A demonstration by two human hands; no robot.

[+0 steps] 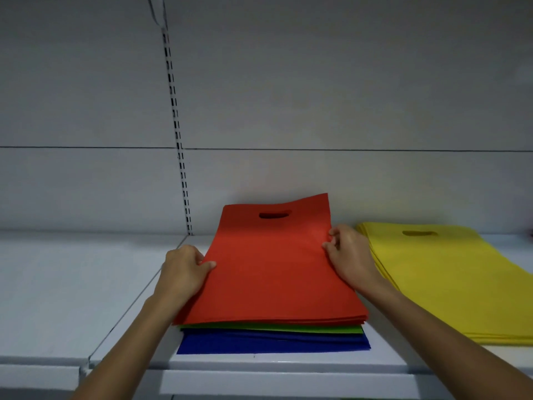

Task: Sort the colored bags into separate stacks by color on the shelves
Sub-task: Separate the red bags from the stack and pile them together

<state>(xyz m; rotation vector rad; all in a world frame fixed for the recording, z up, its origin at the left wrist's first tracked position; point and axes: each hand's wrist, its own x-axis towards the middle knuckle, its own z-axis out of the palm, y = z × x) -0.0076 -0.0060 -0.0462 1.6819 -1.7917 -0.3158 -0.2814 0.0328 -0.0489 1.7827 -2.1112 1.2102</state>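
Note:
A mixed pile of flat bags lies on the white shelf (285, 363). Several red bags (271, 269) are on top, with green bags (271, 328) under them and blue bags (271, 343) at the bottom. My left hand (184, 269) grips the left edge of the red bags, thumb on top. My right hand (347, 255) pinches their right edge. The far end of the red bags is lifted and leans toward the back wall. A separate stack of yellow bags (452, 281) lies to the right on the same shelf.
A second white shelf (72, 290) adjoins on the left, split off by a seam. A slotted metal upright (178, 140) runs up the grey back wall. The shelf's front lip runs along the bottom of the view.

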